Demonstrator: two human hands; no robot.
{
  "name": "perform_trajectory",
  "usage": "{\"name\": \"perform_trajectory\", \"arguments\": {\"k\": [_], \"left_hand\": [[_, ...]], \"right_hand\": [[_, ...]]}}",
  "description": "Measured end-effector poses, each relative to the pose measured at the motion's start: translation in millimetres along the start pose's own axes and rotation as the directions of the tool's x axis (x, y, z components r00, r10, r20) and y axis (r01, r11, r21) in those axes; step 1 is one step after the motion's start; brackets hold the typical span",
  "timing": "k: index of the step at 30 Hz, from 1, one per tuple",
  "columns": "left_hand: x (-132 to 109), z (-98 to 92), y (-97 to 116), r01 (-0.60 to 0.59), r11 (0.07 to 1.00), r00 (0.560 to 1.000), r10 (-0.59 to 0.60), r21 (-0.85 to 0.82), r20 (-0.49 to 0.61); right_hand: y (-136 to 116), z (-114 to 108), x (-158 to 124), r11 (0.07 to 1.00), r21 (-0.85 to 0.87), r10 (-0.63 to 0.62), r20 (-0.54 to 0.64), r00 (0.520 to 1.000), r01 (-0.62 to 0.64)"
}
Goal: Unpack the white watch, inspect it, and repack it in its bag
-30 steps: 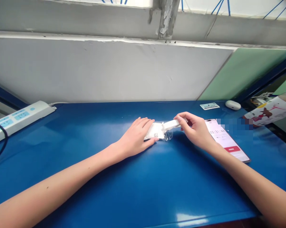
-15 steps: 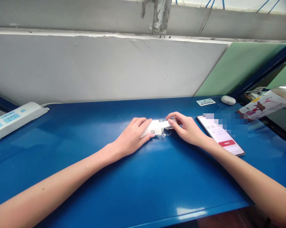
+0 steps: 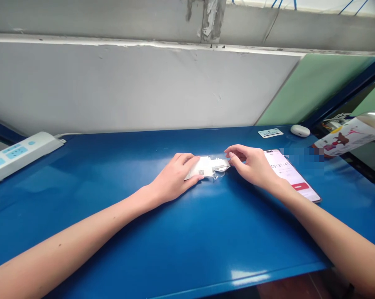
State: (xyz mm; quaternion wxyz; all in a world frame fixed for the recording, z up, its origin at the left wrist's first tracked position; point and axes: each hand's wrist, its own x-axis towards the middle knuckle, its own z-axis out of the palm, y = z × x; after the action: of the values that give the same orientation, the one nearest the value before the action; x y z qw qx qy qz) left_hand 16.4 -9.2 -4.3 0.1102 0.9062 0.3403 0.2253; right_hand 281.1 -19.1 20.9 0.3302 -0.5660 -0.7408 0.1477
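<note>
A slim white packet with a small printed square code lies on the blue table, clear plastic film showing around its right end. My left hand is closed over the packet's left part, thumb along the near side and fingers on the far side. From the right end sticks out a white looped piece that resembles a cable or paper strip; its kind is unclear. My right hand is just beyond that end, fingers bent and apart, with nothing visible held. Its fingertips are very close to the white piece.
Right of my right hand lies a phone with a running timer. Behind it are a card and a white earbud case. A labelled bottle leans at far right. A power strip sits at left, before the wall.
My right hand has let go of the packet's right end and shifted slightly right, uncovering the white looped piece. My left hand stays on the packet.
</note>
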Motion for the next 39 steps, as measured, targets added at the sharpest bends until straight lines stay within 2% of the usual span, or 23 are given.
{"name": "perform_trajectory", "arguments": {"k": [4,7,11,14,17,20,27,33,36,39], "left_hand": [[0,-0.3,1,0.007,1.000,1.000,-0.007,-0.007,0.006],[0,-0.4,1,0.008,1.000,1.000,-0.008,-0.015,0.009],[0,0.1,1,-0.006,1.000,1.000,0.006,-0.013,-0.005],[-1,0.4,0,-0.011,1.000,1.000,0.011,-0.006,-0.005],[0,0.3,0,-0.009,1.000,1.000,0.009,0.004,-0.002],[0,0.1,0,-0.014,1.000,1.000,0.014,0.013,0.003],[-1,0.2,0,-0.006,1.000,1.000,0.006,0.022,0.004],[-1,1.6,-1,-0.003,1.000,1.000,0.003,0.013,-0.005],[0,2.2,-1,-0.013,1.000,0.999,0.012,0.029,0.041],[2,1.1,0,-0.017,0.996,0.988,0.004,0.082,0.153]], "right_hand": [[-2,3,-2,0.997,0.070,-0.022,0.020,1.000,0.021],[-7,10,-8,0.982,0.117,-0.155,0.032,0.987,0.151],[-13,17,-17,0.939,0.054,-0.343,0.101,0.934,0.339],[-13,16,-17,0.937,-0.019,-0.342,0.135,0.930,0.348],[-7,12,-12,0.926,-0.136,-0.339,0.108,0.935,0.351],[0,9,-8,0.893,-0.222,-0.380,0.094,0.920,0.391],[-4,16,-14,0.862,-0.120,-0.462,0.210,0.862,0.492],[-1,22,-17,0.865,-0.002,-0.484,0.260,0.836,0.502],[1,21,-15,0.866,-0.013,-0.479,0.266,0.837,0.500],[3,17,-12,0.871,-0.057,-0.457,0.265,0.849,0.487]]}}
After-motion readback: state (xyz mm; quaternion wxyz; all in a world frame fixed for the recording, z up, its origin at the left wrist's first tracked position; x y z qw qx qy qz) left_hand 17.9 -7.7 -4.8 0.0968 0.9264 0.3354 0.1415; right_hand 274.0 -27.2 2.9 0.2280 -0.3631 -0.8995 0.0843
